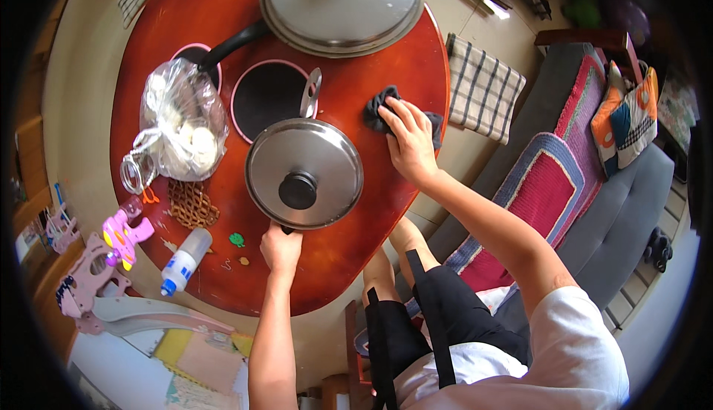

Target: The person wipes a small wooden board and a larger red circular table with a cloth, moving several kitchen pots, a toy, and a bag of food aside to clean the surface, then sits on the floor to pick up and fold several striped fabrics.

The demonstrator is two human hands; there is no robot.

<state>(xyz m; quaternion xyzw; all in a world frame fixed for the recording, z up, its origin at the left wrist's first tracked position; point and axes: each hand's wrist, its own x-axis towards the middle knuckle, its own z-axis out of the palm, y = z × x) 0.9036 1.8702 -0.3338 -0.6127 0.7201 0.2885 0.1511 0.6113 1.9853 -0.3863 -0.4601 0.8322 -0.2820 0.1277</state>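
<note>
My left hand (281, 251) is closed around the short black handle of a steel saucepan, just below its rim. The saucepan's steel lid (337, 159) has a round black knob, and a metal loop handle (313, 89) juts out on the far side. My right hand (411, 142) presses a crumpled dark cloth (379, 110) onto the red-brown wooden table (345, 265) near its right edge. Part of the cloth shows past my fingers and wrist; the rest is hidden under the hand.
A large lidded pan (342, 14) stands at the back, its black handle reaching left. Pink-rimmed black mats (267, 98), a knotted plastic bag of pale round items (186, 126), a woven trivet (192, 204), a blue-capped bottle (186, 262) and a toy gun (123, 234) lie leftward. A sofa (624, 204) is right.
</note>
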